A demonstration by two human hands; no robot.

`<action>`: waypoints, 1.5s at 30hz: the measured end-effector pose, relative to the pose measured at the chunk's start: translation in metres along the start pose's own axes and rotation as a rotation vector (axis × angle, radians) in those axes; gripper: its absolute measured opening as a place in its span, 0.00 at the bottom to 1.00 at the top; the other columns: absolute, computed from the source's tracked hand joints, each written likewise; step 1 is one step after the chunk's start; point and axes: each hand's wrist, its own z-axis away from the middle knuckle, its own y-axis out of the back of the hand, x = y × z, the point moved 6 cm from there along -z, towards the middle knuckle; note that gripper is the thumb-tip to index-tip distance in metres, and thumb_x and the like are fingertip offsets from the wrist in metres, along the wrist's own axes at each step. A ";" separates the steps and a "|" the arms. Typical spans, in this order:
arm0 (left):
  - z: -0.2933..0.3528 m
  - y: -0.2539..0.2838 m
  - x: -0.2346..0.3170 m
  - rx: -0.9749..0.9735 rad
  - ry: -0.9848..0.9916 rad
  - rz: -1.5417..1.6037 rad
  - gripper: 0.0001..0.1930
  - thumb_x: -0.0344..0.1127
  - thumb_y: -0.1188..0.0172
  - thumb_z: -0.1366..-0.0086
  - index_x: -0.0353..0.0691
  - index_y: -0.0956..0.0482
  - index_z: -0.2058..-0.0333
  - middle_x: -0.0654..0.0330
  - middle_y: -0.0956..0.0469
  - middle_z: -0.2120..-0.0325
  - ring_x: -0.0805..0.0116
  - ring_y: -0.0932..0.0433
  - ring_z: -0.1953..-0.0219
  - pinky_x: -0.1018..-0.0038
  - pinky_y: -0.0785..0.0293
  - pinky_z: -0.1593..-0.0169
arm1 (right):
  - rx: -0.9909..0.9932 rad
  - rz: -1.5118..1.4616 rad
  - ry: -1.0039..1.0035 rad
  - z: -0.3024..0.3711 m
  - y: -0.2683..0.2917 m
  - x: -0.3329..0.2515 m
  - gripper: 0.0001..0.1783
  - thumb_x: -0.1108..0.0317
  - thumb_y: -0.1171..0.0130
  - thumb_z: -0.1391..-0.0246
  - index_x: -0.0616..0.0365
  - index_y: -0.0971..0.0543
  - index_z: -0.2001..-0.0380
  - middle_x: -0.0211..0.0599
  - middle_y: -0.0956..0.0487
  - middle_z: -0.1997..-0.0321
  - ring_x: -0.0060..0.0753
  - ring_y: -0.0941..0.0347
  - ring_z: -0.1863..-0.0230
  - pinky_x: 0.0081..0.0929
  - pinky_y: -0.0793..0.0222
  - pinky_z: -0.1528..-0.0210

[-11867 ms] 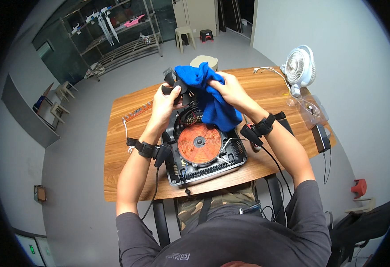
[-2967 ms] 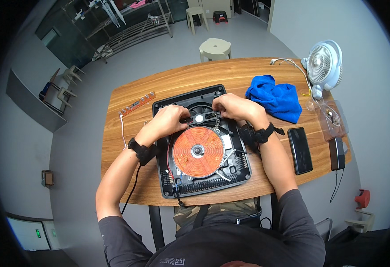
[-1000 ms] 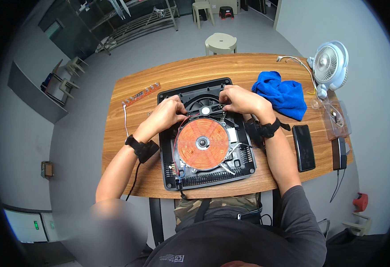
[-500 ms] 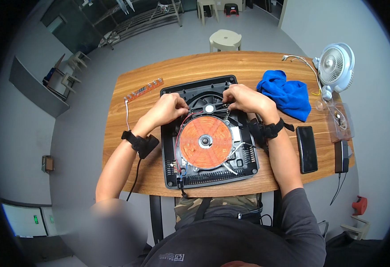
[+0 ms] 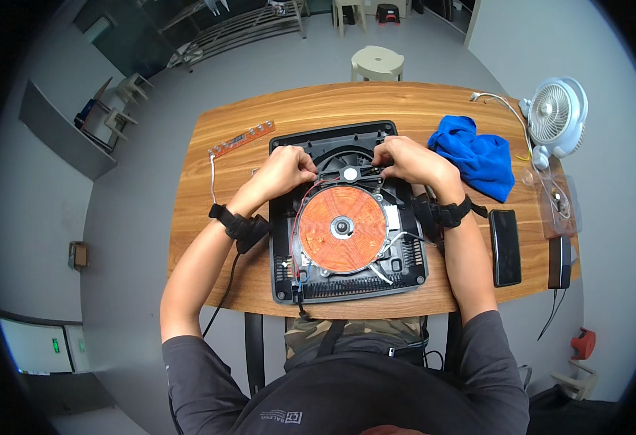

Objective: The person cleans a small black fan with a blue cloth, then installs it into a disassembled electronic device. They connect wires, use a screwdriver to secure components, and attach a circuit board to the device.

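Both arms reach forward over the near table edge, elbows out, wrists bent inward, hands palm-down and facing each other. Left hand [image 5: 287,170] is over the left rim of the open black plastic housing [image 5: 280,232], at the left end of the black plastic fan bracket with a round white hub [image 5: 350,174]. Its thumb and index tips are nearly together; can't tell if anything is pinched. Right hand [image 5: 411,161] mirrors it at the bracket's right end: fingers curled, small gap between thumb and index; can't tell what it has hold of, tips partly hidden.

Bracket sits across the far half of the housing, black fan blades [image 5: 347,159] beyond it, flat round orange coil [image 5: 343,246] just on the near side. Thin red wire [image 5: 293,243] curves along the coil's left.

Edges: housing's near rim runs just inside the near edge of the brown wood-grain table [image 5: 195,239]. Right forearm passes close along the housing's right side; left forearm angles away from it, wood between. Crumpled blue cloth [image 5: 474,158] is just right of the right hand. Black phone [image 5: 506,248] lies right of that forearm, strip of wood between. Narrow orange circuit board [image 5: 242,138] lies beyond the left hand.
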 end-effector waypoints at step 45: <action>0.144 -0.011 0.074 -0.466 -0.271 0.074 0.09 0.32 0.28 0.43 0.38 0.17 0.65 0.58 0.28 0.67 0.56 0.22 0.64 0.62 0.24 0.59 | 0.017 0.040 0.059 -0.004 -0.002 0.003 0.15 0.74 0.28 0.53 0.63 0.17 0.60 0.47 0.15 0.61 0.49 0.19 0.55 0.39 0.24 0.51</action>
